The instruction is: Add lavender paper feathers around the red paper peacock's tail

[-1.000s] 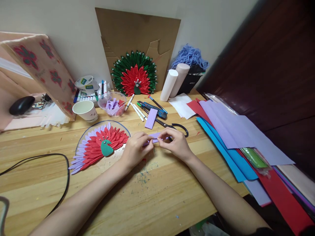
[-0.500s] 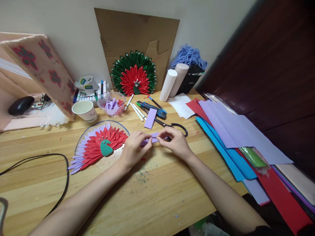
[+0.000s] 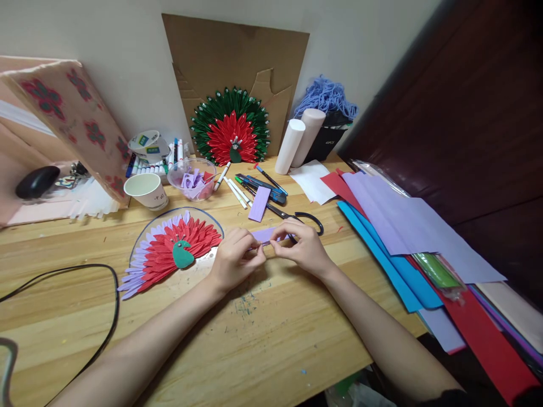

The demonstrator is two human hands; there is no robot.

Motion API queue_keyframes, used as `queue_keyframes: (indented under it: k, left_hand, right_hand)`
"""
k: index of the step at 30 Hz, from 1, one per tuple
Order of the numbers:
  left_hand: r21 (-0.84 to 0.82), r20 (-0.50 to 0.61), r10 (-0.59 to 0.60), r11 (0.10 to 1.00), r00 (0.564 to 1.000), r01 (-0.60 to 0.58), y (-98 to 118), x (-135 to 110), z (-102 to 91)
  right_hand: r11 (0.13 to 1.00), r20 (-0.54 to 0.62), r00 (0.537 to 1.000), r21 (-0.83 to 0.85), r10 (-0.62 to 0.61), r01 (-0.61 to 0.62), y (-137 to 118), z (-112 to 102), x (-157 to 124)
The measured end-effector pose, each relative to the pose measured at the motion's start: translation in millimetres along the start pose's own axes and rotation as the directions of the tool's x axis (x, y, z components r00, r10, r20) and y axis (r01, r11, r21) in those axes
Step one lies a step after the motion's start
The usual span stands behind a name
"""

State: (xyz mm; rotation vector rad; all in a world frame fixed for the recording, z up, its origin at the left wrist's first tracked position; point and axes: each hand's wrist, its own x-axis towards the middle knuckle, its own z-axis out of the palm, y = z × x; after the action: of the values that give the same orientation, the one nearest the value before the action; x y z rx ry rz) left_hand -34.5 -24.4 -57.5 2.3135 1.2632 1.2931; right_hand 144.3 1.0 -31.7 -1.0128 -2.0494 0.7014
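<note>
Between my hands a purple paper strip (image 3: 263, 235) lies low over the table, partly covered by my fingers. My left hand (image 3: 235, 257) is closed in a pinch at the strip's near edge. My right hand (image 3: 302, 247) also pinches that edge, thumb against forefinger. Fingertips hide just how the strip is folded or rolled there. Behind them is a second purple paper piece (image 3: 259, 204), flat and rectangular, by black-handled scissors (image 3: 285, 213). Left of my hands rests a paper peacock (image 3: 169, 254) with red and lilac feathers and a green body.
A clear bowl (image 3: 175, 180) holds purple and red scraps, with a paper cup (image 3: 146, 192) beside it. Markers (image 3: 238, 192) and a blue cutter (image 3: 278, 196) lie behind the hands. Coloured sheets (image 3: 382, 215) pile up at right. A black cable (image 3: 116, 294) curves at left.
My left fingers have curled in and turned slightly at the strip's near edge. My right hand has barely moved and still pinches. The other things stay in place.
</note>
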Motion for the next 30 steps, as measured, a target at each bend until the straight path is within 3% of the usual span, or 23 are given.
queue_keyframes:
  k: [4, 7, 12, 19, 23, 30]
  left_hand:
    - [-0.028, -0.055, -0.097, 0.995, 0.994, 0.095, -3, 1, -3.0]
    - [-0.063, -0.005, -0.131, 0.989, 0.991, 0.130, -3, 1, -2.4]
    - [-0.095, 0.117, -0.148, 0.983, 0.982, 0.159, 0, 1, 0.0]
    - [-0.174, 0.119, -0.195, 0.961, 0.973, 0.214, 0, 1, -0.1]
    - [-0.271, 0.174, -0.229, 0.924, 0.958, 0.270, -1, 2, 0.1]
    - [-0.418, 0.260, -0.341, 0.804, 0.904, 0.423, -5, 0, 3.3]
  right_hand:
    - [0.998, -0.098, 0.993, -0.015, 0.066, -0.067, 8, -10, 2]
    - [0.995, -0.076, 0.993, 0.048, 0.089, -0.086, 7, -10, 2]
    - [0.996, 0.037, 0.999, 0.087, -0.012, 0.009, 0, 1, 0]
    - [0.997, 0.015, 0.997, 0.035, -0.070, 0.070, -2, 5, -1]
    - [0.996, -0.015, 0.995, -0.007, -0.095, 0.094, -2, 8, -2]
    - [0.954, -0.063, 0.958, -0.131, -0.280, 0.270, 1, 13, -5]
